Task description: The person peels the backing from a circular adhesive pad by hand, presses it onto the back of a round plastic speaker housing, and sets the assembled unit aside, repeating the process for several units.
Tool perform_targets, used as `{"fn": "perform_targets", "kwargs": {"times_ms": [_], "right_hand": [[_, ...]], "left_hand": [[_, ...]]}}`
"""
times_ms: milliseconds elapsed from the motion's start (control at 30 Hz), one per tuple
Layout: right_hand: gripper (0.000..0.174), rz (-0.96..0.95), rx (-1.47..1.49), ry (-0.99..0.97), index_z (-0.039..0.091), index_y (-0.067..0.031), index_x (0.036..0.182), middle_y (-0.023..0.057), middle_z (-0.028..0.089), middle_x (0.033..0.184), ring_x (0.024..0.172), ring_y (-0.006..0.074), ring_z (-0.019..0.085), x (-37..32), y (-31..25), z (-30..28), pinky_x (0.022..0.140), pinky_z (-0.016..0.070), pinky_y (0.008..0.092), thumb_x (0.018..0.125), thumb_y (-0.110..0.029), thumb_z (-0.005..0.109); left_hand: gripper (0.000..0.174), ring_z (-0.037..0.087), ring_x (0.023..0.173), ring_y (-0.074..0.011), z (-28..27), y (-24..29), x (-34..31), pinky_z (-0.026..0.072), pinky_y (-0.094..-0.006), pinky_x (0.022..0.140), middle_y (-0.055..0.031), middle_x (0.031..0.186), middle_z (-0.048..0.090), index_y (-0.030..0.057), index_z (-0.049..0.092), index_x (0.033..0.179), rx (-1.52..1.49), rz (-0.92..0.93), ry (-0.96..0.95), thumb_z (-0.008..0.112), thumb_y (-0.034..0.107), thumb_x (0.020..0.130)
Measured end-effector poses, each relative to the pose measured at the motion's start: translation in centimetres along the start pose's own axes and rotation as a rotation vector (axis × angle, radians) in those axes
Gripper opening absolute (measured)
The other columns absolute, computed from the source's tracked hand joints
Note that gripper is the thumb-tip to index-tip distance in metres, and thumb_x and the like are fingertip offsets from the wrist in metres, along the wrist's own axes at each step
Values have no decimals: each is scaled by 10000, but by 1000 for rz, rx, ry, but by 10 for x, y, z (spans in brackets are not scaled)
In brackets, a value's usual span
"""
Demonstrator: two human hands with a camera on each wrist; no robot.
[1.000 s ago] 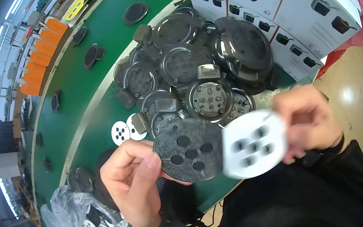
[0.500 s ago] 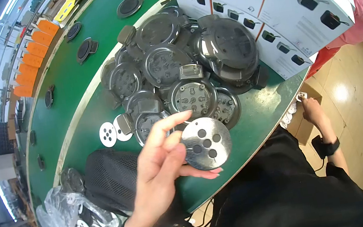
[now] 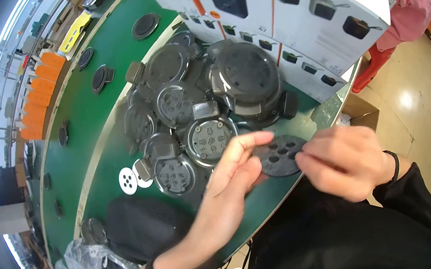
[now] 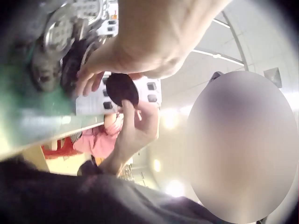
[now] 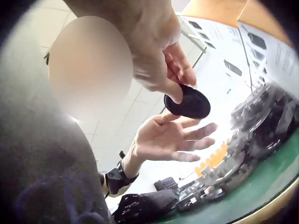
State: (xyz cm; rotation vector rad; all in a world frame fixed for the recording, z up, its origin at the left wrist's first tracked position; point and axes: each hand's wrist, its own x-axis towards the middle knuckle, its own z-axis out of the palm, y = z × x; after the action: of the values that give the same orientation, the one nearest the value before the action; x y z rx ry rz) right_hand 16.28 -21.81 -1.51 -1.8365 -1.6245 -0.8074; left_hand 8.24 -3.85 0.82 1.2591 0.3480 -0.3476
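Observation:
A dark round disc with several holes (image 3: pixel 282 155) is between the two hands, above the green table's front edge. My right hand (image 3: pixel 346 161) pinches its right edge between thumb and fingers. On the other side is my left hand (image 3: pixel 230 188), thumb and forefinger at the disc's left edge. The right wrist view shows the left hand (image 5: pixel 163 140) with fingers spread and palm bare under the disc (image 5: pixel 194 102), and the right hand (image 5: pixel 156 51) gripping from above. The left wrist view shows the right thumb flat on the disc (image 4: pixel 122 88).
Black round housings (image 3: pixel 247 70) are piled behind the hands. White printed boxes (image 3: pixel 264 14) stand behind right. Two white holed discs (image 3: pixel 127 181) lie left of the pile, near a black mesh item (image 3: pixel 145 224) and a plastic bag of discs (image 3: pixel 87 267). A carton (image 3: pixel 361 110) stands beyond the table edge.
My right hand, at the carton half a second ago, is back at the disc. The white disc it held earlier is gone from it. The left hand has moved right, its fingers straighter.

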Motion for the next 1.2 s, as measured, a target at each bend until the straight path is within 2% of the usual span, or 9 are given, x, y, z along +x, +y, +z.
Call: {"fn": "perform_targets", "kwargs": {"times_ms": [67,200,300,400,533,567,833,967,1200], "right_hand": [[241,99,-5,26,575,-5,745,92,533,729,610,185,545,-3,9,-17,478,443,241,515,-71,603],[238,363,114,132,626,-38,764,98,573,808,648,210,569,-18,14,-31,546,469,269,533,3,667],[234,499,265,200,630,-60,767,83,576,783,659,206,575,-23,10,-22,562,473,273,552,16,681],[205,482,338,137,624,-58,757,68,574,763,660,209,577,-33,13,-19,562,479,278,571,10,677],[161,498,470,84,616,-56,756,45,572,757,676,187,562,-40,21,-12,686,479,339,616,-15,682],[131,514,528,66,622,-63,749,22,577,748,687,166,554,-40,23,-11,807,429,398,638,-42,689],[61,388,967,-18,632,-70,721,1,593,696,809,179,594,-16,25,6,1003,224,497,698,-100,680],[52,304,1180,-89,631,-63,749,13,601,731,811,196,597,6,10,33,994,247,492,717,-88,664],[85,299,1348,-204,611,-36,791,34,595,770,772,199,577,23,-17,78,906,383,387,722,-62,652]], "left_hand": [[292,487,924,-74,-3,24,11,402,-240,783,-45,1027,520,32,446,1141,107,119,25,435,165,882],[520,531,952,-169,-31,56,72,431,-291,814,-109,1033,550,-17,451,1163,1052,652,501,638,268,770],[663,534,802,-141,-39,63,109,453,-249,715,-96,893,560,-55,420,1205,1099,365,360,722,194,670],[649,510,736,-121,-36,68,124,449,-244,683,-71,834,531,-65,450,1180,1176,316,296,730,128,627],[557,484,657,-76,-25,72,108,423,-209,629,-2,706,501,-59,489,1144,1126,235,246,689,33,632],[484,538,664,-91,-32,71,102,426,-227,618,-39,687,568,-68,518,1096,1122,281,248,660,41,647],[201,579,756,-100,-49,71,-7,488,-212,653,-69,883,598,-31,538,988,467,275,345,560,14,793],[211,612,729,-128,-61,47,-29,517,-209,609,-99,887,607,-39,504,1029,329,333,443,518,23,828],[315,618,833,-186,-94,22,-45,538,-283,690,-151,999,582,-57,416,1129,-36,364,325,482,-5,826]]}}
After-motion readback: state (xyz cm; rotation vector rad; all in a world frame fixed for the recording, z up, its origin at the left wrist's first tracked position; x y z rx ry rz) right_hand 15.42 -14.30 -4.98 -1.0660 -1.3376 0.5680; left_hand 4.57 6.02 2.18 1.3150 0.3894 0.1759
